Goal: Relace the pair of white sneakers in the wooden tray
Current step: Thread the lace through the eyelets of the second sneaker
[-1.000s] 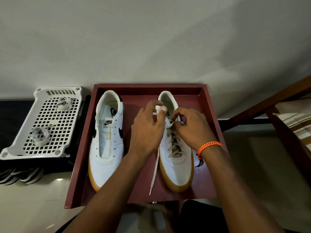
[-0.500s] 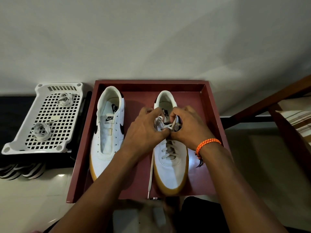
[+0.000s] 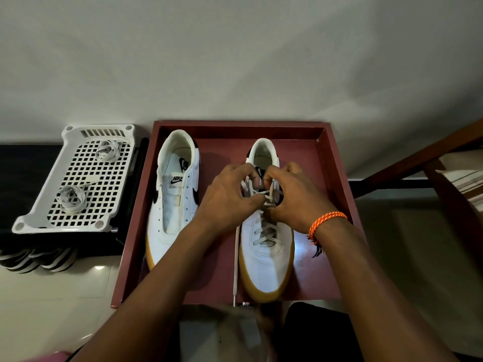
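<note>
**Head view: both hands at the laces of the right-side sneaker**

Head camera footage shows a wooden tray (image 3: 337, 163) on a pale floor, with two white sneakers set side by side in it, toes toward the viewer. The sneaker on the left (image 3: 172, 205) is seen with bare eyelets and no lace. The sneaker on the right (image 3: 266, 246) is laced over its lower eyelets. Above its tongue, the left hand (image 3: 227, 197) and the right hand (image 3: 298, 199) are brought close together, fingers curled, and strands of the white lace (image 3: 262, 195) are pinched by each. One loose lace end is seen hanging past the tray's near edge. An orange bracelet (image 3: 326, 222) is worn on the right wrist. Beside the tray, on the left, a white perforated basket (image 3: 39, 218) is set, with two coiled laces (image 3: 72, 198) lying on it.
</note>
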`<control>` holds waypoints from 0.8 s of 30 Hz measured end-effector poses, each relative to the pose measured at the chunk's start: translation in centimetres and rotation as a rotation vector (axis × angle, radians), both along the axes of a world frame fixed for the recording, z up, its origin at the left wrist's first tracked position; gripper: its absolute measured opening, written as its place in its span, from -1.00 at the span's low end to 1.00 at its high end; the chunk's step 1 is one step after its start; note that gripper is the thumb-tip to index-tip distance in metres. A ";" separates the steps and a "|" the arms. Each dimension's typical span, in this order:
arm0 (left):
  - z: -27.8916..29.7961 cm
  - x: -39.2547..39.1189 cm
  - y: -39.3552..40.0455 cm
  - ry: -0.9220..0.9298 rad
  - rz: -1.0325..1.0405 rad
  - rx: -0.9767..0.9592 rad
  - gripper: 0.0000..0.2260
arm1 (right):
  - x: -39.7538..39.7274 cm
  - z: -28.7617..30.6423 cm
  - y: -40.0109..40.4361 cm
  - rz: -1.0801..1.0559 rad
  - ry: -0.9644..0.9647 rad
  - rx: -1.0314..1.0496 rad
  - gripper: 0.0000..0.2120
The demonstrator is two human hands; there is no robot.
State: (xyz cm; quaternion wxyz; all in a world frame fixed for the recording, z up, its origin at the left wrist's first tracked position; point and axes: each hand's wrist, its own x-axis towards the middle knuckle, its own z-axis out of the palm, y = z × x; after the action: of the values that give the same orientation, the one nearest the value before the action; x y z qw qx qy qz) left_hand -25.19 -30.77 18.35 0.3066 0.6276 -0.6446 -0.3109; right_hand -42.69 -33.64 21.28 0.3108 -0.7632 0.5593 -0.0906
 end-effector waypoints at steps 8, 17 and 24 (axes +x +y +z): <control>-0.7 1.5 0.3 0.039 -0.090 -0.035 -0.59 | -1.3 -0.1 -0.1 -0.041 -0.140 -0.019 -0.65; -0.8 1.6 0.3 -0.074 -0.049 -0.192 -0.56 | 0.6 -0.2 -0.2 -0.056 -0.032 -0.098 -0.75; -1.1 1.6 0.3 -0.024 -0.050 -0.163 -0.62 | 1.2 -1.4 -0.3 -0.066 -0.129 -0.094 -0.84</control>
State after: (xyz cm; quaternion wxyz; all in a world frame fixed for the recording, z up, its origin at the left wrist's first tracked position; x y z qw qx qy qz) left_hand -23.56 -30.50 17.28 0.3411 0.5879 -0.6868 -0.2574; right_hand -41.53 -33.97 19.93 0.3067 -0.7507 0.5581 -0.1759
